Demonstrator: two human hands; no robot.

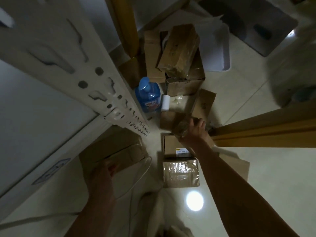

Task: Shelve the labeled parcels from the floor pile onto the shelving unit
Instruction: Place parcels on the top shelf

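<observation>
right hand grips taped parcel | left hand on box

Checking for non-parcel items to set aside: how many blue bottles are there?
1: the blue bottle stands on the floor beside the shelving upright, left of the cardboard boxes. Others may be hidden behind the boxes.

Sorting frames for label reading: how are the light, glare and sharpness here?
Head view: dim overall; a round lamp glare on the floor tiles; the left hand is motion-blurred; wide-angle bending warps the shelf upright; the box label is unreadable.
</observation>
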